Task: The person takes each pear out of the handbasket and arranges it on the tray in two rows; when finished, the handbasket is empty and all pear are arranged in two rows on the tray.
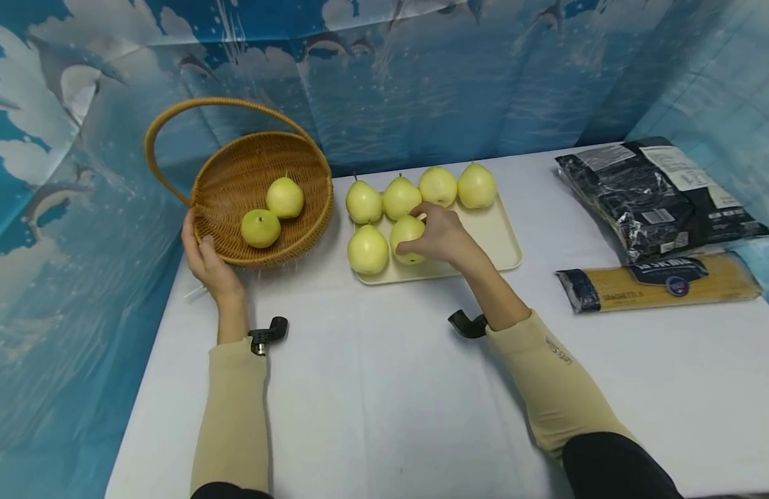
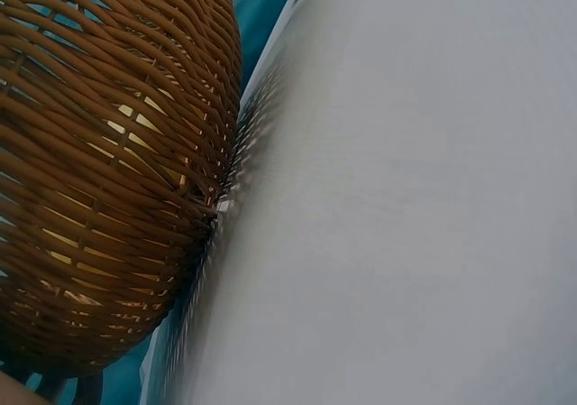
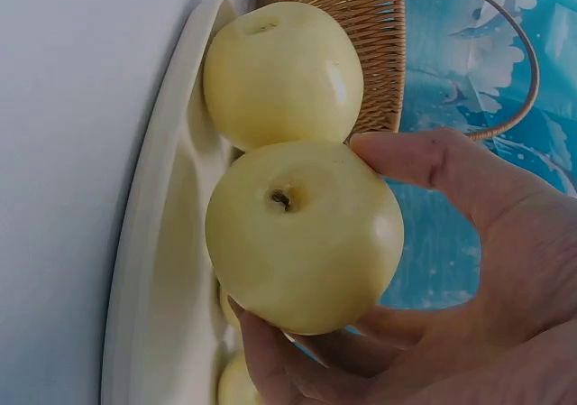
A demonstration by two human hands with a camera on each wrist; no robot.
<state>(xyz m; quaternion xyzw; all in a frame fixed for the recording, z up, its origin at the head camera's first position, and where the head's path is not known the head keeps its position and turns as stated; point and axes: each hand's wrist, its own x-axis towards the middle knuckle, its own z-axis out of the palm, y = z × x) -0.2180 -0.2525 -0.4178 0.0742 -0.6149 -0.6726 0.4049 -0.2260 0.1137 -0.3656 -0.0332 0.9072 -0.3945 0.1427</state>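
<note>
My right hand holds a yellow-green pear at the front of the cream tray. In the right wrist view, thumb and fingers curl round that pear, which touches a neighbouring pear. Several more pears stand on the tray, four-cornered and shallow, mostly along its back edge. At the left, my left hand grips the near left rim of a brown wicker basket, tilted so its inside faces me. Two pears lie inside. The left wrist view shows the basket's woven side; most of that hand is hidden there.
A black plastic package lies at the back right, with a spaghetti pack in front of it. A white cloth covers the table. Behind hangs a blue dolphin-print curtain. The basket's tall handle arches up at the left.
</note>
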